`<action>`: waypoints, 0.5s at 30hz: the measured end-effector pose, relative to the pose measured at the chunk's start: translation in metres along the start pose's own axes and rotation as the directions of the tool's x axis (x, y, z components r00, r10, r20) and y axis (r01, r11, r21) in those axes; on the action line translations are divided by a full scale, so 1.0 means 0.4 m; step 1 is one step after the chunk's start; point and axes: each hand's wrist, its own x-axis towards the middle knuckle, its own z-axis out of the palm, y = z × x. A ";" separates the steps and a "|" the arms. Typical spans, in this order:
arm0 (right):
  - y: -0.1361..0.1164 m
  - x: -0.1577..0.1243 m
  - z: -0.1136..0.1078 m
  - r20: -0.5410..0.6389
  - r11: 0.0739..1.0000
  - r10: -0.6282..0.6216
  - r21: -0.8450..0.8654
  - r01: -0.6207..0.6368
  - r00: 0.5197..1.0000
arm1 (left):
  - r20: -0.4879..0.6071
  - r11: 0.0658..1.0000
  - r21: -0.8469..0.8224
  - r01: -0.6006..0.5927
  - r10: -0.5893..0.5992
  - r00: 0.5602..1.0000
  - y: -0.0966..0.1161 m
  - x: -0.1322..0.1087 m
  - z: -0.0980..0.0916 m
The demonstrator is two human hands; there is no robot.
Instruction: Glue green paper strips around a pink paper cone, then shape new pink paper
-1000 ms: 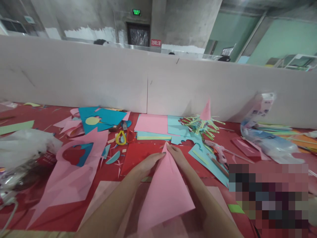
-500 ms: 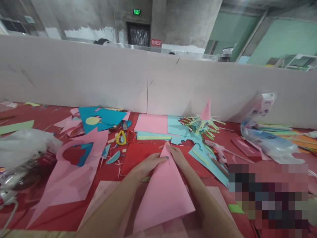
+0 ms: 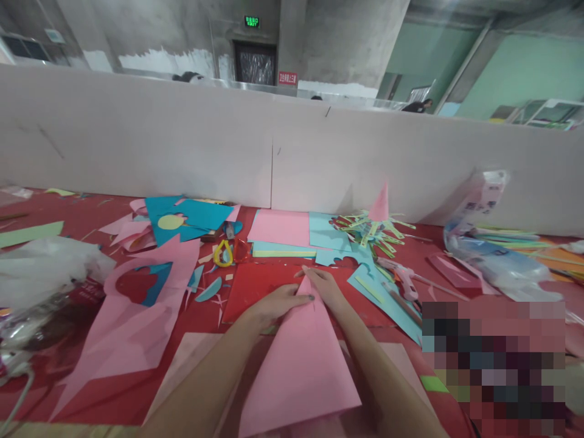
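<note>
A pink paper cone (image 3: 303, 359) points away from me at the bottom centre, its wide end towards me. My left hand (image 3: 280, 303) grips the cone's left side near the tip, thumb on top and the other fingers partly hidden. Around the tip, the fingers of my right hand (image 3: 322, 285) are closed on the paper from the right. Beneath the hands lies a red board (image 3: 255, 277). Pale pink sheets (image 3: 187, 365) lie under my forearms.
A pink glue gun (image 3: 406, 281) and a small pink cone (image 3: 379, 204) on green strips stand to the right. Left are yellow-handled scissors (image 3: 223, 254), cut pink paper (image 3: 132, 344) and a plastic bag (image 3: 45, 267). A white partition (image 3: 196, 143) rises behind.
The cone's wide end has come slightly nearer me and spread leftward. My left thumb has shifted slightly right and down, and my right fingers have curled further over the tip.
</note>
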 end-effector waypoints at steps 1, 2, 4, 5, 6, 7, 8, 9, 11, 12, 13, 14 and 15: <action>0.002 0.000 0.000 0.004 1.000 0.005 0.006 -0.005 1.000 | 0.003 1.000 -0.003 0.003 -0.003 1.000 -0.001 0.001 -0.001; 0.003 -0.001 0.000 0.006 1.000 0.007 0.008 -0.007 1.000 | 0.005 1.000 -0.004 0.003 -0.003 1.000 -0.003 0.002 -0.002; 0.004 -0.002 0.000 0.006 1.000 0.003 0.009 -0.003 1.000 | 0.014 1.000 -0.007 -0.002 0.002 1.000 -0.006 0.003 -0.004; 0.004 -0.002 0.000 0.005 1.000 0.000 0.009 0.000 1.000 | 0.020 1.000 -0.012 -0.004 0.005 1.000 -0.006 0.003 -0.004; 0.004 -0.002 -0.001 0.003 1.000 -0.003 0.007 0.003 1.000 | 0.025 1.000 -0.014 -0.010 0.011 1.000 -0.005 0.003 -0.003; 0.004 -0.002 -0.001 0.000 1.000 -0.006 0.005 0.006 1.000 | 0.031 1.000 -0.011 -0.015 0.015 0.999 -0.004 0.002 -0.003; 0.004 -0.001 -0.001 -0.002 1.000 -0.008 0.002 0.008 1.000 | 0.038 1.000 -0.008 -0.017 0.018 0.999 -0.001 0.000 -0.002; 0.005 0.000 -0.001 -0.005 1.000 -0.011 0.000 0.011 1.000 | 0.047 1.000 -0.004 -0.019 0.019 0.999 0.002 -0.003 0.000; 0.008 0.002 -0.001 -0.009 1.000 -0.012 -0.001 0.012 1.000 | 0.068 1.000 0.000 -0.017 0.017 0.998 0.008 -0.008 0.002; 0.010 0.003 -0.001 -0.011 1.000 -0.012 -0.001 0.012 1.000 | 0.076 1.000 -0.001 -0.011 0.012 0.997 0.010 -0.011 0.003; 0.011 0.004 -0.001 -0.013 1.000 -0.011 -0.001 0.011 1.000 | 0.081 1.000 -0.005 -0.005 0.005 0.997 0.012 -0.013 0.004; 0.013 0.005 -0.002 -0.016 1.000 -0.011 -0.002 0.011 1.000 | 0.085 1.000 -0.011 0.001 0.000 0.996 0.013 -0.014 0.005; 0.014 0.006 -0.002 -0.020 1.000 -0.013 -0.002 0.013 1.000 | 0.089 1.000 -0.019 0.008 -0.006 0.996 0.013 -0.016 0.005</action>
